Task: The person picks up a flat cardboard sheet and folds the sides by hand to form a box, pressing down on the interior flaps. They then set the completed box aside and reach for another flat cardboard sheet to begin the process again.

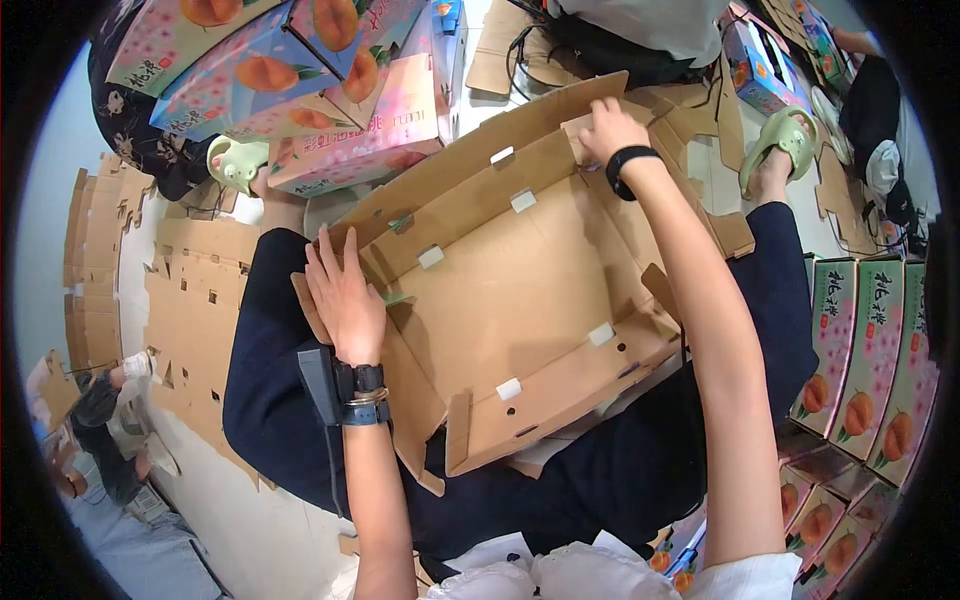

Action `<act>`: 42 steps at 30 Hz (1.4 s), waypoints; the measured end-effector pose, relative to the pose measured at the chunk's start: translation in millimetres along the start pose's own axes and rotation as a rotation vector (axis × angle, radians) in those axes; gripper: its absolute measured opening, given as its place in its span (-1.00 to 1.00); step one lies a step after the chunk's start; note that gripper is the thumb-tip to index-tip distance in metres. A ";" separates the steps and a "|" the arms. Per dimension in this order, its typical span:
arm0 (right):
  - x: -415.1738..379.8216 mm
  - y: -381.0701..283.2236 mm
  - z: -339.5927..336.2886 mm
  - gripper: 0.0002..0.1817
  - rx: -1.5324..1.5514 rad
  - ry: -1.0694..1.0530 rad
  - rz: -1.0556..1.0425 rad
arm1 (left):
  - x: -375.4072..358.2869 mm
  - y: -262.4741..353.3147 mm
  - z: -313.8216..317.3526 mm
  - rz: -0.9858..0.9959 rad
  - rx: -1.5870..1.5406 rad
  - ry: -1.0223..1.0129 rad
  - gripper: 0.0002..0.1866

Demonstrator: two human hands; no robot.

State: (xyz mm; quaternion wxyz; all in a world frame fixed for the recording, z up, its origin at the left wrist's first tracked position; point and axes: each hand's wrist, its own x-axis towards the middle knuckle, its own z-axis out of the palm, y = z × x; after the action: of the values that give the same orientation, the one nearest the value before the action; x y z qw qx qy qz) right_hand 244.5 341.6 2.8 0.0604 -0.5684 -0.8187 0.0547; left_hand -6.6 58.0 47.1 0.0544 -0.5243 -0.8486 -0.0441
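A brown cardboard box (500, 290), partly folded, lies across my lap with its plain inside facing up. Its far wall stands up, and white tabs poke through slots along the far and near sides. My left hand (345, 300) rests flat against the box's far left corner, fingers stretched out and apart. At the far right corner, my right hand (612, 130) has its fingers bent over the cardboard edge and grips it; the fingertips are partly hidden. Flaps at the near left and right stick outward.
Printed peach boxes (350, 150) are piled ahead on the left, and more peach cartons (857, 350) stand at the right. Flat cardboard sheets (195, 330) lie on the floor at left. Other people sit nearby, one person's sleeve (140, 555) at lower left.
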 end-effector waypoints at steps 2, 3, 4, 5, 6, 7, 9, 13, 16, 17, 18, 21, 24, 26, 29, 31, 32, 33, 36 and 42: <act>-14.4 14.9 22.7 -0.46 -0.002 -0.133 0.015 | 2.2 -6.3 8.3 0.035 0.055 0.027 -0.31; -21.5 20.5 27.1 -0.43 -0.026 -0.214 0.042 | 3.8 -8.3 7.5 0.036 0.051 0.031 -0.31; -28.6 26.9 32.7 -0.38 -0.050 -0.294 0.067 | 5.7 -10.7 6.3 0.040 0.034 -0.014 -0.33; -37.8 33.9 39.6 -0.34 -0.064 -0.223 0.052 | 8.0 -13.9 4.7 0.044 0.018 -0.058 -0.34; -44.1 34.6 35.4 -0.33 -0.074 -0.190 0.048 | 11.1 -17.7 4.1 0.045 0.017 -0.051 -0.34; -42.5 35.7 29.6 -0.33 -0.051 -0.251 0.087 | 14.0 -22.1 5.6 0.077 0.048 -0.037 -0.34; -26.4 37.0 9.5 -0.34 -0.044 -0.398 0.127 | 17.8 -32.1 12.6 0.132 0.116 -0.022 -0.30; -14.8 3.9 -70.8 -0.54 0.075 -0.406 -0.131 | 5.3 4.1 -20.8 0.280 0.106 -0.031 -0.32; -39.8 -42.9 -83.4 -0.58 0.063 -0.525 -0.351 | -18.9 48.9 -16.9 0.459 -0.112 -0.194 -0.20; -55.5 -56.5 -79.2 -0.58 0.065 -0.594 -0.472 | -27.2 63.0 -13.9 0.535 -0.140 -0.271 -0.24; -69.7 -64.1 -57.7 -0.62 0.031 -0.625 -0.530 | -35.6 74.4 -4.6 0.579 -0.097 -0.313 -0.28; -102.0 -73.0 -12.6 -0.51 -0.020 -1.037 -0.574 | -46.2 65.3 35.5 0.600 -0.001 -0.227 -0.29; -98.8 -40.4 9.5 -0.50 -0.216 -1.170 -0.349 | -38.5 22.3 42.4 0.414 0.181 -0.694 -0.25; -75.4 -7.8 9.6 -0.55 -0.317 -1.156 -0.116 | -27.0 -13.7 54.0 0.555 0.148 -0.653 -0.27; -53.8 24.1 -18.6 -0.57 -0.314 -0.659 -0.175 | -18.2 -25.1 46.2 0.582 0.206 -0.508 -0.30; -40.2 37.9 -18.3 -0.59 -0.071 -0.497 -0.103 | -12.2 -19.8 43.0 0.549 0.238 -0.493 -0.31; -34.9 43.3 -15.8 -0.61 0.022 -0.420 -0.074 | -7.7 -17.8 42.4 0.517 0.270 -0.471 -0.32; -32.0 42.3 -7.2 -0.61 -0.025 -0.307 -0.145 | -3.0 -18.0 43.2 0.535 0.336 -0.496 -0.32; -24.7 36.5 12.5 -0.52 -0.052 -0.352 -0.073 | -0.9 -24.0 50.4 0.547 0.338 -0.517 -0.31; -43.7 24.0 65.3 -0.54 -0.050 -0.145 0.037 | -3.7 -24.3 46.3 0.623 0.544 -0.460 -0.31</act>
State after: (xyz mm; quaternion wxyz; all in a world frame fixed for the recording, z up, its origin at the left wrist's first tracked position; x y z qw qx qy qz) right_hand 271.4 307.7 -67.0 -0.0144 -0.5792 -0.8115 0.0763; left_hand -28.7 50.0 0.3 0.0110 -0.7168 -0.6216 0.3156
